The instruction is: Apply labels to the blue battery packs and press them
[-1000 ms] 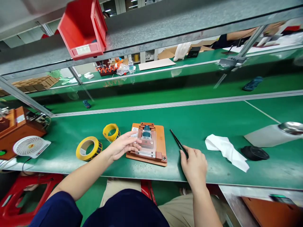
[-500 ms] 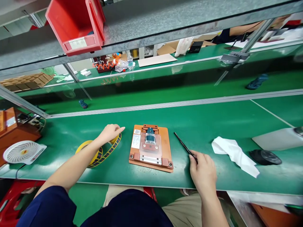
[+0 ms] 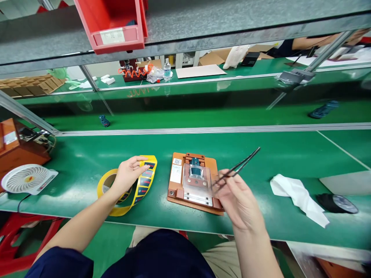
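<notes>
My left hand [image 3: 130,173] pinches the loose end of a yellow strip of dark labels [image 3: 146,179], lifted off the bench. The strip runs back to its label roll [image 3: 106,183], which lies flat beneath my wrist. In my right hand [image 3: 236,195] is a pair of black tweezers [image 3: 245,164], its two arms spread apart and pointing up and to the right. Between the hands sits an orange-brown fixture [image 3: 172,193] with a clear plate on it. A dark blue-green part [image 3: 195,164] rests in the fixture. My right fingers are close to the fixture's right edge.
On the left stands a white fan [image 3: 29,178] beside an orange box [image 3: 20,143]. Crumpled white paper [image 3: 298,197] and a black round object [image 3: 336,203] lie to the right. A red bin [image 3: 118,36] hangs over the shelf edge above.
My left hand has raised and turned the label strip so its labels face up. My right hand has lifted the tweezers off the bench, leftward and up, and their arms now stand apart.
</notes>
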`<action>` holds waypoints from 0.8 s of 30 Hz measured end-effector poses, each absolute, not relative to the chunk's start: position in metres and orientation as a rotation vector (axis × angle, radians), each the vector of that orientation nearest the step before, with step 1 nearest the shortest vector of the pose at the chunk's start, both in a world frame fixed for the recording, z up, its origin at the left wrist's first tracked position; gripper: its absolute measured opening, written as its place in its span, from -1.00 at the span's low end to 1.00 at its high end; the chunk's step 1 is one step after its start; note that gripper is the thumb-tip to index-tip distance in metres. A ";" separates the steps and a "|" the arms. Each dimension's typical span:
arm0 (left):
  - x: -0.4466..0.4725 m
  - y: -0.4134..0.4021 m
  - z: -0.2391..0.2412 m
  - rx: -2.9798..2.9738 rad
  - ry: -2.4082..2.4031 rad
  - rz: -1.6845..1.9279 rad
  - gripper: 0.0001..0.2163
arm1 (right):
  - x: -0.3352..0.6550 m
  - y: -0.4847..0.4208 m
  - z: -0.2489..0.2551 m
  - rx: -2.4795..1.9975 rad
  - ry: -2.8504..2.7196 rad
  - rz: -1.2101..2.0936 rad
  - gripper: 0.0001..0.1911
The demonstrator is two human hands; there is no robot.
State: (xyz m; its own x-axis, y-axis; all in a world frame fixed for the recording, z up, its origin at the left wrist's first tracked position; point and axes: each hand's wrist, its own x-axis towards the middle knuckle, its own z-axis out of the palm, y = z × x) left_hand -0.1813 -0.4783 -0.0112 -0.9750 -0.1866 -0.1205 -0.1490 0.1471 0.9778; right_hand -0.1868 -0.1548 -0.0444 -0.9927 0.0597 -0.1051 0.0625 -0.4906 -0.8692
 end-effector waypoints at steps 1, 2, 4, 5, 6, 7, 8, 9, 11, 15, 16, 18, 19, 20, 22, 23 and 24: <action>-0.177 -0.479 -0.012 0.358 -2.341 -1.994 -0.58 | -0.188 -0.169 -0.039 0.134 1.548 -2.651 -0.70; -0.174 -0.481 -0.012 0.372 -2.326 -1.978 -0.62 | -0.188 -0.183 -0.033 0.072 1.519 -2.601 -0.71; -0.166 -0.483 -0.013 0.394 -2.307 -1.917 -0.66 | -0.191 -0.209 -0.025 -0.051 1.487 -2.526 -0.72; -0.163 -0.484 -0.013 0.395 -2.302 -1.876 -0.67 | -0.193 -0.222 -0.021 -0.102 1.482 -2.506 -0.71; -0.159 -0.485 -0.013 0.389 -2.302 -1.839 -0.68 | -0.196 -0.233 -0.018 -0.141 1.486 -2.498 -0.71; -0.156 -0.485 -0.014 0.382 -2.301 -1.811 -0.68 | -0.200 -0.243 -0.015 -0.171 1.499 -2.496 -0.70; -0.153 -0.485 -0.014 0.376 -2.300 -1.794 -0.69 | -0.203 -0.252 -0.013 -0.194 1.517 -2.494 -0.70; -0.151 -0.486 -0.014 0.370 -2.301 -1.788 -0.69 | -0.207 -0.260 -0.012 -0.214 1.535 -2.489 -0.70; -0.147 -0.486 -0.015 0.372 -2.304 -1.789 -0.70 | -0.214 -0.271 -0.010 -0.244 1.561 -2.470 -0.68; -0.143 -0.484 -0.018 0.388 -2.303 -1.838 -0.71 | -0.222 -0.280 -0.012 -0.278 1.568 -2.406 -0.66; -0.142 -0.483 -0.019 0.391 -2.298 -1.850 -0.71 | -0.223 -0.281 -0.013 -0.283 1.571 -2.393 -0.66; -0.141 -0.481 -0.020 0.391 -2.292 -1.871 -0.71 | -0.222 -0.282 -0.014 -0.290 1.585 -2.372 -0.64; -0.141 -0.480 -0.019 0.393 -2.295 -1.881 -0.71 | -0.221 -0.283 -0.014 -0.293 1.595 -2.371 -0.64; -0.142 -0.479 -0.019 0.394 -2.305 -1.892 -0.70 | -0.219 -0.282 -0.014 -0.295 1.608 -2.374 -0.65; -0.146 -0.478 -0.015 0.382 -2.369 -1.884 -0.68 | -0.216 -0.279 -0.013 -0.298 1.661 -2.392 -0.68; -0.150 -0.478 -0.012 0.355 -2.436 -1.842 -0.65 | -0.214 -0.275 -0.012 -0.296 1.701 -2.406 -0.70; -0.156 -0.479 -0.009 0.311 -2.533 -1.753 -0.62 | -0.212 -0.269 -0.010 -0.293 1.748 -2.421 -0.72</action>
State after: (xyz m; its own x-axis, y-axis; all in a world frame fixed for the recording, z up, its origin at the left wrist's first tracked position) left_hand -0.1558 -0.4785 -0.0091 -0.9788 -0.1900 -0.0764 -0.1384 0.3388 0.9306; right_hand -0.2125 -0.2692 -0.0098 -0.9711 -0.2268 0.0745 0.0007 -0.3146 -0.9492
